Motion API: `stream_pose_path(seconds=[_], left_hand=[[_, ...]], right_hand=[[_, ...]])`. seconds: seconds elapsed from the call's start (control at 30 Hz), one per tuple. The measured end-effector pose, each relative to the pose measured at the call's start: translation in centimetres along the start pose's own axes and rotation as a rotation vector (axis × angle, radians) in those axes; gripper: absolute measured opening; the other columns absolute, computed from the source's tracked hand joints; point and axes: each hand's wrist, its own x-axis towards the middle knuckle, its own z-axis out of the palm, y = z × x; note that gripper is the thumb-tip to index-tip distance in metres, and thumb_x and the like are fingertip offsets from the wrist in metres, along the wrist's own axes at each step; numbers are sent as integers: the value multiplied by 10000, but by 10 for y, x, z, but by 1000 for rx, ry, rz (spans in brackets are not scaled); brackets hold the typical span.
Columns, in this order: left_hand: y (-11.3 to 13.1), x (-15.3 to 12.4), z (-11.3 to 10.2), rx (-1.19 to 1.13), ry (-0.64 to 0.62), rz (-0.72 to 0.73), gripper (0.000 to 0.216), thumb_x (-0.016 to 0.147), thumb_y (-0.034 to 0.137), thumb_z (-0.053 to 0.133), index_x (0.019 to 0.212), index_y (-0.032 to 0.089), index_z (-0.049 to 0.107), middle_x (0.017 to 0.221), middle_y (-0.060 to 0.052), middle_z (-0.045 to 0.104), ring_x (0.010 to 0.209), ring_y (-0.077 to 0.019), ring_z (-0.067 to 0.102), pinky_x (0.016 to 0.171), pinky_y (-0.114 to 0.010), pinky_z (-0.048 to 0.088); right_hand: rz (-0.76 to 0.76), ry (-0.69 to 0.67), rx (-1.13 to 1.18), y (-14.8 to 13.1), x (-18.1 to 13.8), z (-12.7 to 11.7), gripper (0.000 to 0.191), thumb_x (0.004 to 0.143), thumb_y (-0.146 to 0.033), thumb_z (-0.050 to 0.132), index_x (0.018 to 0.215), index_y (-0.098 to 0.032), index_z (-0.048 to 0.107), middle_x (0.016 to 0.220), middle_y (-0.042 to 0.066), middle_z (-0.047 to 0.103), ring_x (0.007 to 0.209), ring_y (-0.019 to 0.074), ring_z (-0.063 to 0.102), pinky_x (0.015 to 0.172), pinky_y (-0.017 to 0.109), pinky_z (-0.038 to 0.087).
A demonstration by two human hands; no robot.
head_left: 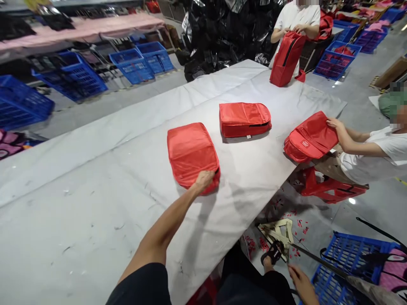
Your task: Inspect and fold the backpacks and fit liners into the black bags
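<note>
My left hand (205,179) reaches over the table, its fingers closed on the lower right corner of a red backpack (190,148). That backpack lies flat on the white covered table (111,203), and a bit of dark zipper shows by my fingers. Low at the right, off the table edge, my right hand (301,281) hangs with its fingers drawn together. Something thin and dark seems to stick out from its fingertips, too small to name. A second red backpack (244,118) lies on its back farther along the table, with a small white tag at its side.
At the right a seated co-worker handles a red backpack (313,137); another stands at the far end with an upright one (288,59). A blue crate (343,262) stands on the floor by my right hand. Black bags (229,34) are piled behind the table.
</note>
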Motion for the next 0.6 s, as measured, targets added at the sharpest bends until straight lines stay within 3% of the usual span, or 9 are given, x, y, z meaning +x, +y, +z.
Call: stream_pose_path(seconds=[0.1,0.17,0.23,0.3,0.33,0.47,0.53,0.6], left_hand=[[83,-46,25,-84,-27,141,157,1071,233,650,1102,148,778,1087,-125,822,1036,-267,767,983,-427,574],[142,-78,33,-159,-15,219,192,1058,191,600,1058,149,787,1013,-161,827,963,-287,774,886,-392,542],[196,-108,29,-248,29,273,262,1088,246,543,1035,162,785,944,-161,817,898,-290,767,821,-375,506],[240,-133,11,-348,101,308,338,1121,320,483,1009,182,770,903,-124,799,859,-265,748,800,-354,482],[256,-144,-2,-397,142,316,365,1129,348,463,982,191,757,889,-100,786,845,-247,735,793,-342,473],[283,-174,-56,-628,306,276,426,1118,444,462,832,212,676,752,-11,674,729,-186,638,700,-307,422],[281,-186,-74,-861,364,234,450,1078,525,548,766,214,637,664,17,603,655,-166,579,652,-300,404],[277,-198,-81,-1095,388,227,473,1013,623,656,795,203,657,682,17,623,659,-160,581,662,-298,448]], right_hand=[[-57,-228,126,-42,15,26,641,544,-826,672,908,-315,804,1054,154,863,1171,486,811,1102,608,620],[-77,-323,186,-75,15,33,795,517,-804,766,1084,-247,795,1188,202,837,1279,460,768,1174,592,572],[-85,-427,292,-103,8,30,930,555,-787,822,1287,-220,736,1302,216,799,1325,412,742,1142,583,589],[-136,-463,409,-126,-5,14,868,665,-747,813,1345,-219,701,1313,203,798,1323,382,734,1125,580,602],[-165,-417,454,-136,-14,2,785,719,-727,791,1318,-226,716,1284,184,812,1304,373,734,1125,571,603],[-335,-222,511,-175,-49,-65,542,936,-649,659,1211,-202,797,1212,118,845,1210,338,737,1113,482,588],[-425,-210,461,-196,-57,-99,520,958,-642,654,1133,-178,815,1165,94,846,1133,325,735,1038,423,586],[-480,-194,368,-217,-55,-124,500,933,-653,662,978,-175,802,1005,71,832,1002,309,720,913,377,576]])
